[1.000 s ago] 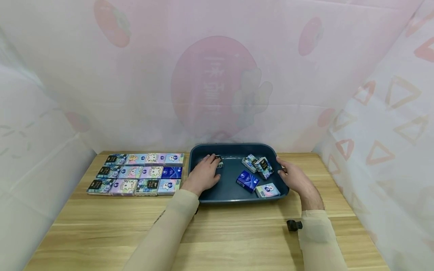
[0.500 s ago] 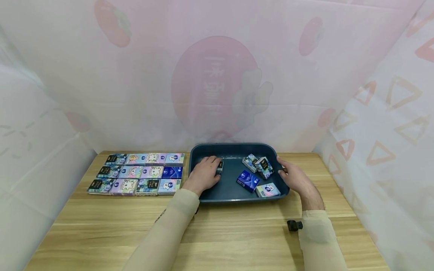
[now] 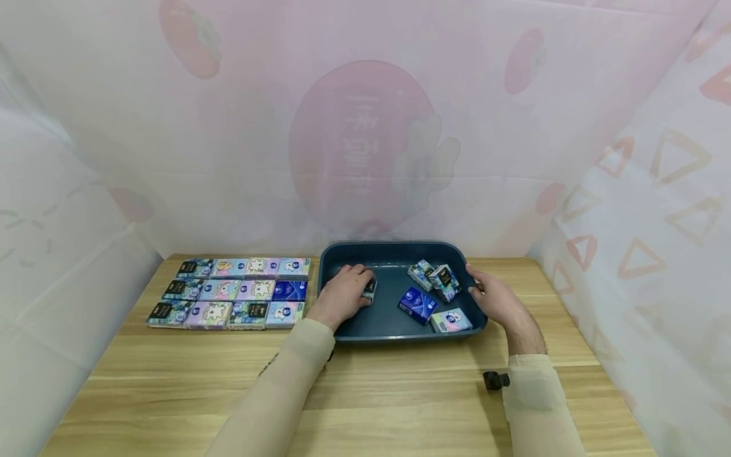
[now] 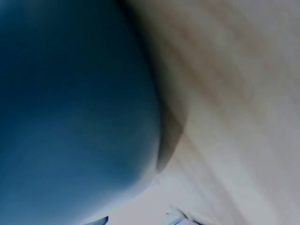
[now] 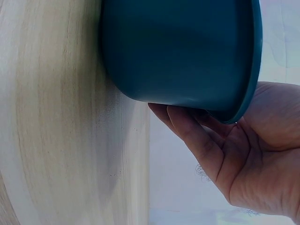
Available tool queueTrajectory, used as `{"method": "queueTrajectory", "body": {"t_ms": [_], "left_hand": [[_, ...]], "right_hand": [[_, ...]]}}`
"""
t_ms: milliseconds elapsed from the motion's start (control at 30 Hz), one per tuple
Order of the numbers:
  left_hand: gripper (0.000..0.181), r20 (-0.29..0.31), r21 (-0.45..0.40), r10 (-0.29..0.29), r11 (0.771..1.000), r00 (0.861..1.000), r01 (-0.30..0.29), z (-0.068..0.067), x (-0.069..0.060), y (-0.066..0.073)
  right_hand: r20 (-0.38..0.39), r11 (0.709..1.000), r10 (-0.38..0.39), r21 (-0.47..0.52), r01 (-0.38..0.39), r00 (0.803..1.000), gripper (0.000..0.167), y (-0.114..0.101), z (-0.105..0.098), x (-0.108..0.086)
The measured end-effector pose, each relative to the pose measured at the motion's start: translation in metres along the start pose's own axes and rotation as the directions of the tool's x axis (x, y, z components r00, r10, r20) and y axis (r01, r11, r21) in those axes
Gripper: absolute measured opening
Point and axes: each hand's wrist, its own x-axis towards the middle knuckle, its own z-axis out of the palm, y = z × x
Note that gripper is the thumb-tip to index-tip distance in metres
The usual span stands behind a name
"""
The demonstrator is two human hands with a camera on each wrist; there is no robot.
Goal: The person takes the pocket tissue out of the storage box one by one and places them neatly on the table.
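My left hand (image 3: 342,296) reaches into the left part of a dark teal plastic tray (image 3: 394,336). Between its fingers and thumb it pinches a dark floral tissue pack (image 3: 370,290), mostly hidden by the hand. At the tray's right end, my right hand (image 3: 498,298) grips the rim; the right wrist view shows its fingers (image 5: 194,140) against the outer wall below the lip. Loose in the tray's right half lie two floral tissue packs (image 3: 444,283), partly overlapping, a blue pack (image 3: 418,305) and a pastel pack (image 3: 451,320). The left wrist view shows just the tray's outside (image 4: 79,117).
Left of the tray, several tissue packs (image 3: 237,291) lie flat in three tight rows on the wooden table (image 3: 388,393). Printed cloth (image 3: 371,146) hangs behind the table and on both sides. A small black device (image 3: 495,381) sits by the right wrist.
Inside the tray, my left hand's fingers have drawn the floral pack slightly toward me and closed on it. My right hand stays on the rim.
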Motion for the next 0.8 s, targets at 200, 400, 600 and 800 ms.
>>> {"method": "queueTrajectory", "body": {"t_ms": [200, 400, 600, 800], "left_hand": [[0.052, 0.036, 0.021, 0.015, 1.0, 0.999, -0.016, -0.008, -0.007, 0.003], [0.052, 0.045, 0.002, 0.009, 1.0, 0.999, -0.009, -0.022, -0.015, 0.006], [0.054, -0.001, -0.012, 0.024, 1.0, 1.0, -0.024, -0.04, -0.029, 0.003], [0.056, -0.051, -0.012, 0.049, 0.999, 0.997, -0.05, -0.057, -0.044, -0.005]], "right_hand": [[0.004, 1.0, -0.001, 0.005, 0.001, 1.0, 0.064, 0.0, 0.0, 0.0], [0.003, 1.0, 0.004, 0.005, -0.004, 1.0, 0.064, 0.001, 0.0, 0.0], [-0.002, 1.0, 0.004, -0.005, -0.004, 1.0, 0.064, 0.002, 0.0, 0.0], [-0.002, 1.0, -0.003, -0.007, 0.003, 1.0, 0.064, 0.002, 0.001, 0.0]]}}
